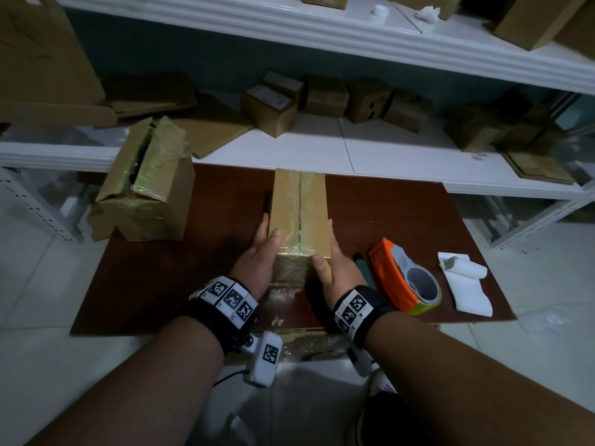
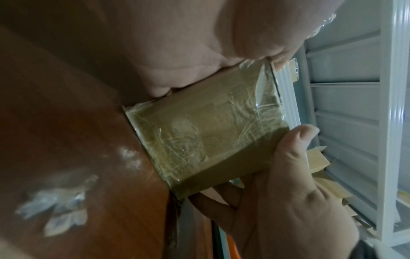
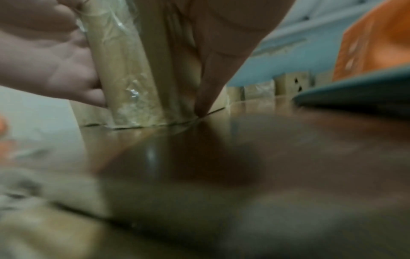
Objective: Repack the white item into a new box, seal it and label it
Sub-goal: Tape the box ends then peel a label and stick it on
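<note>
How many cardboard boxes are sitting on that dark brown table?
2: a taped box held between the left hand and right hand mid-table, and an opened box at the table's far-left corner.

Free room and obstacles on the table (image 1: 180, 284): bare surface lies to the left of the left hand (image 1: 257, 257), bounded at the far left corner by an opened box (image 1: 145, 185). Right of the right hand (image 1: 335, 268), a tape dispenser (image 1: 402, 278) and a label strip (image 1: 467, 284) stand close, leaving a narrow gap. The shelf (image 1: 386, 152) edge closes the far side behind the taped box (image 1: 299, 210).
</note>
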